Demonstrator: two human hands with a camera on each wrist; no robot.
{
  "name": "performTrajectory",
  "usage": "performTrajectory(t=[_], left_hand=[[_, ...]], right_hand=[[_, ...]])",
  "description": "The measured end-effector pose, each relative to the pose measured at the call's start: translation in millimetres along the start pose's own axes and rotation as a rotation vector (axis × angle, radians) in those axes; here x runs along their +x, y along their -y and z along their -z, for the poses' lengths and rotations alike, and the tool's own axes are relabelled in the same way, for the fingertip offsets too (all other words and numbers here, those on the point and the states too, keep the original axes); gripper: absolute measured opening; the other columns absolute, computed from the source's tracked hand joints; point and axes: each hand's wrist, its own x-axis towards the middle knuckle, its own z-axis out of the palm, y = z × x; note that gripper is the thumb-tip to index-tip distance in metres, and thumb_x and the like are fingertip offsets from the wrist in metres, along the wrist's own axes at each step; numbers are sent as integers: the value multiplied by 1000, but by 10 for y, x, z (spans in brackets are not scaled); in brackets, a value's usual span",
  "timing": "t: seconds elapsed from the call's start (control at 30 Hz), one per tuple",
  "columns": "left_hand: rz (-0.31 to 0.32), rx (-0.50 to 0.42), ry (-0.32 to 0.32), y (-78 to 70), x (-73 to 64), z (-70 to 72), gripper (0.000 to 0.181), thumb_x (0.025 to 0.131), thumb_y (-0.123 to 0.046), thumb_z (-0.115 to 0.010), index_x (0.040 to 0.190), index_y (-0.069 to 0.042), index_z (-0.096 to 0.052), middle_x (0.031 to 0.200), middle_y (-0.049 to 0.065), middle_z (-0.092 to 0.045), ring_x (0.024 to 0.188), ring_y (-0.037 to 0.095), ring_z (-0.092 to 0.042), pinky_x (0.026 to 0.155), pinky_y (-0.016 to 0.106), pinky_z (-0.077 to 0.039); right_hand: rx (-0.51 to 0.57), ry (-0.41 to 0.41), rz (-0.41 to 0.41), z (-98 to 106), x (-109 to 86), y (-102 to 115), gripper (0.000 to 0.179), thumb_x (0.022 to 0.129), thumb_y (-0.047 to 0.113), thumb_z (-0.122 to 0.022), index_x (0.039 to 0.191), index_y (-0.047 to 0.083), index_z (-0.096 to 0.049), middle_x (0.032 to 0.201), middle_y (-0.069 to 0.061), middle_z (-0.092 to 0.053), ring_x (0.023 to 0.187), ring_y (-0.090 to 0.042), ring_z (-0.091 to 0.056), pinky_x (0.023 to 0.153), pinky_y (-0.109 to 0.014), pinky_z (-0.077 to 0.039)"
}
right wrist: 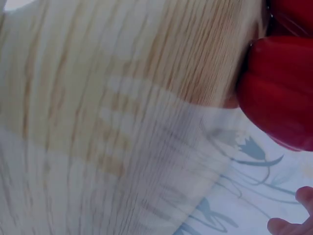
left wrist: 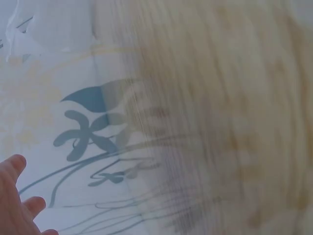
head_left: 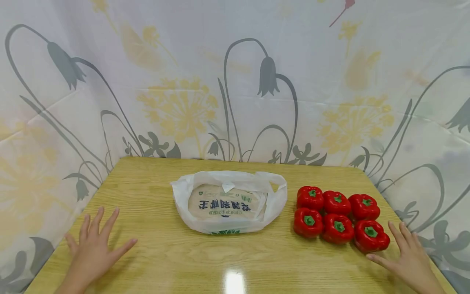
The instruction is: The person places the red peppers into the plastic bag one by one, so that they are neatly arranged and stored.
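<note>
My left hand (head_left: 93,251) is at the table's left side, fingers spread and holding nothing. On the right, my right hand (head_left: 409,257) has its fingers extended close to the nearest red bell pepper (head_left: 376,241); whether it touches the pepper I cannot tell. Several red bell peppers with green stems stand grouped in two rows, among them a back one (head_left: 310,199). In the middle lies a white plastic bag (head_left: 235,226), its mouth spread around a tan printed package (head_left: 216,200). The right wrist view shows a bell pepper (right wrist: 281,93) beside my fingertips (right wrist: 305,196).
The wooden table (head_left: 147,192) is bordered at the back and sides by a hanging cloth (head_left: 205,53) with flower prints. A bright light reflection lies on the tabletop near its front.
</note>
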Motion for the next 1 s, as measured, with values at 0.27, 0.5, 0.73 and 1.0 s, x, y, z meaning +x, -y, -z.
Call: performTrajectory(t=[0.27,0.5,0.73,1.0], left_hand=[[7,-138,-56,-74,21,-1,94,80,-48,-68,150,-17,-14,149,26,-9,134,49,3,88,74,12],[-10,-316,-112,-161,46,-20,90,79,-34,-73,148,-6,-21,143,33,-19,129,55,-11,94,72,-5],[50,-419,-70,-265,97,-2,93,79,-33,-74,148,-7,-19,145,30,-19,127,54,-16,89,73,-17],[108,-470,-47,-353,141,-28,96,78,-35,-75,149,-11,-16,145,28,-21,126,54,-21,88,72,-21]], right_hand=[[164,55,-92,32,64,56,107,78,39,-73,144,-8,-3,142,-40,8,128,-56,8,91,-73,-6],[232,47,-136,35,79,105,105,80,36,-73,144,-9,-2,142,-40,6,129,-56,4,90,-73,-11],[259,88,-205,62,113,162,106,82,40,-70,144,-7,2,142,-40,2,127,-58,-1,88,-73,-15],[277,108,-240,47,149,155,105,83,40,-69,144,-7,1,140,-42,-6,123,-60,-12,83,-73,-24]])
